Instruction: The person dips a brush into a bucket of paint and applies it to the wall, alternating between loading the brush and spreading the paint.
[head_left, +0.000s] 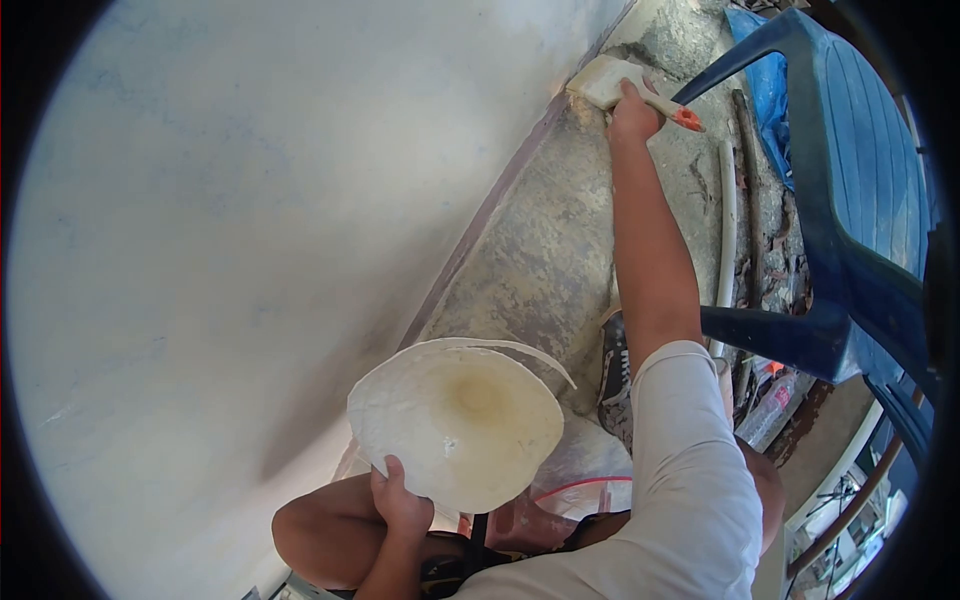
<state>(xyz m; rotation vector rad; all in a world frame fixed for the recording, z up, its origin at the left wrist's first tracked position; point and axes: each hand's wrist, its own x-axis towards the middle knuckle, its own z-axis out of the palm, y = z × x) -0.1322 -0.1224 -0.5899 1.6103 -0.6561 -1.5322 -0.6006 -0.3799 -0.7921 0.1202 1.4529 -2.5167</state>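
My right hand (636,112) is stretched far forward, closed around a wide paintbrush (603,82) whose handle ends in a red-orange tip. The brush's bristle end touches or nearly touches the foot of the pale wall (250,200), by its dark lower edge. Close to my knees, my left hand (400,500) grips the rim of a round white paint-coated basin (500,430), thumb over the edge. A little pale, yellowish liquid seems to lie in the bottom of the basin. A loose strip curls from its far rim.
A blue plastic chair (870,150) stands at the right, its legs near my right arm. On the rough concrete floor (550,230) lie a pale pipe (728,230), a plastic bottle (770,412) and a blue tarp (768,100). My shoe (613,370) rests beyond the basin.
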